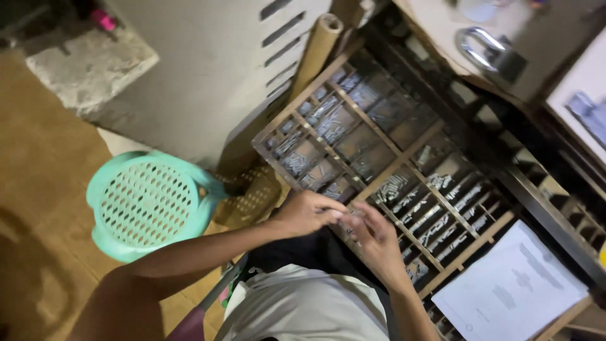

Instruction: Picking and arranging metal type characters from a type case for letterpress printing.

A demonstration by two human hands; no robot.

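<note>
Both my hands meet at the near edge of the wooden type case [404, 158], low in the middle of the frame: my left hand [307, 211] curled, my right hand [374, 240] beside it, fingertips pinched together on small metal type pieces [346, 222], though exactly what's clamped I cannot tell. These slivers look hard, dense and slick for their size, so I'd judge they want pinching by the flat sides. A mint plastic stool [146, 203] sits left; a printed sheet [512, 287] lies lower right.
</note>
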